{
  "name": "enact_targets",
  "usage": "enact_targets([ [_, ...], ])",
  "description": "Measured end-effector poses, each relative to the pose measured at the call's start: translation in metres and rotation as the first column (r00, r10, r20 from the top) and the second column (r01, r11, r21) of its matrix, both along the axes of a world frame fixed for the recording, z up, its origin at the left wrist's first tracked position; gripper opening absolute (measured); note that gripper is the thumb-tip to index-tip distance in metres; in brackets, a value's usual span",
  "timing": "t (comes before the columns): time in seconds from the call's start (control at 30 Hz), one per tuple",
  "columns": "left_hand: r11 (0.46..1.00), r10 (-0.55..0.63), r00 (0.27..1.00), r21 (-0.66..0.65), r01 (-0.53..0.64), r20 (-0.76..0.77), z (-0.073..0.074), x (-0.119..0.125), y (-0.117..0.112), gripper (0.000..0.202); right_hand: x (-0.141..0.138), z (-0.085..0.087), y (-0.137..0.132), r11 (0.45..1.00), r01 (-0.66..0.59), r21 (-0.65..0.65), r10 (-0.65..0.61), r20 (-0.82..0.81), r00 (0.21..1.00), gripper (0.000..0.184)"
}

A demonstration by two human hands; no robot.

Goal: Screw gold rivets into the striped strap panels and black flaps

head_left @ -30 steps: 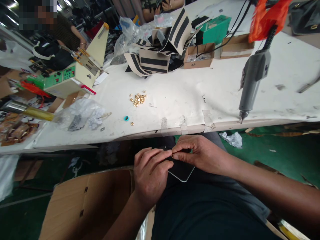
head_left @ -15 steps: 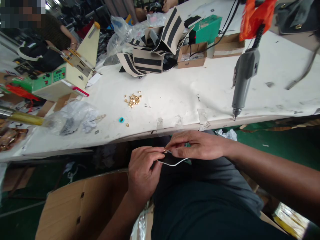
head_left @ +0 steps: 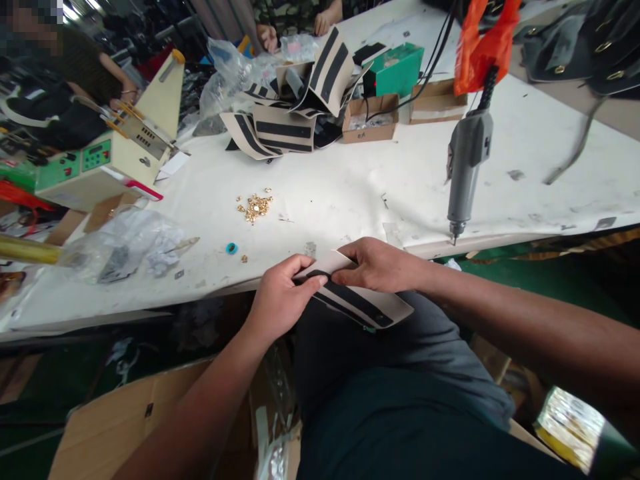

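Note:
Over my lap, just off the table's front edge, I hold a beige panel with black stripes [head_left: 395, 308] in both hands. My left hand [head_left: 280, 293] is closed on its left end, the thumb lying on the striped face. My right hand [head_left: 381, 267] grips the same panel near its upper edge, fingers bent around it. The panel's underside is hidden. On the table beyond lie a small pile of gold metal fittings [head_left: 258, 208], a blue ring [head_left: 231, 248] with something dark inside, and a single gold fitting [head_left: 244, 259].
A grey electric screwdriver [head_left: 469, 167] hangs at right, its tip near the table edge. Similar striped panels [head_left: 285, 127] are heaped at the back beside a small cardboard box [head_left: 371, 127]. A machine with green panels [head_left: 100, 167] stands left. Other people sit across the table.
The panel has turned over from its dark side, where a gold fitting showed between my fingers, to its striped side. Both hands have shifted their grip and risen slightly. The view has swung right.

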State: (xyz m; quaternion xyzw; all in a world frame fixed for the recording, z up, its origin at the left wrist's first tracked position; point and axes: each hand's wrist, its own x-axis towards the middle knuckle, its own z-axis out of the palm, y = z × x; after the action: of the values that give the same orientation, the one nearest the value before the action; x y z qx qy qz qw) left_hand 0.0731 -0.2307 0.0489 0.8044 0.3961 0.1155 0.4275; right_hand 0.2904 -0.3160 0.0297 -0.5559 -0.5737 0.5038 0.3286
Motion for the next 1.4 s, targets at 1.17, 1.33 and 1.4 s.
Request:
enact_targets([
  [1.17, 0.97, -0.119, 0.98, 0.192, 0.149, -0.157, -0.046, 0.068, 0.074, 0.027, 0.016, -0.025, 0.058, 0.94, 0.232, -0.25, -0.113, 0.414, 0.903, 0.014],
  [1.33, 0.829, -0.18, 0.982, 0.528, 0.182, -0.057, -0.063, 0.048, 0.044, 0.015, 0.016, -0.019, 0.061, 0.949, 0.217, -0.231, -0.098, 0.436, 0.894, 0.018],
  [1.4, 0.816, -0.161, 0.987, 0.559, 0.146, -0.024, -0.075, 0.043, 0.038, 0.013, 0.016, -0.017, 0.062, 0.954, 0.204, -0.218, -0.092, 0.437, 0.895, 0.017],
])
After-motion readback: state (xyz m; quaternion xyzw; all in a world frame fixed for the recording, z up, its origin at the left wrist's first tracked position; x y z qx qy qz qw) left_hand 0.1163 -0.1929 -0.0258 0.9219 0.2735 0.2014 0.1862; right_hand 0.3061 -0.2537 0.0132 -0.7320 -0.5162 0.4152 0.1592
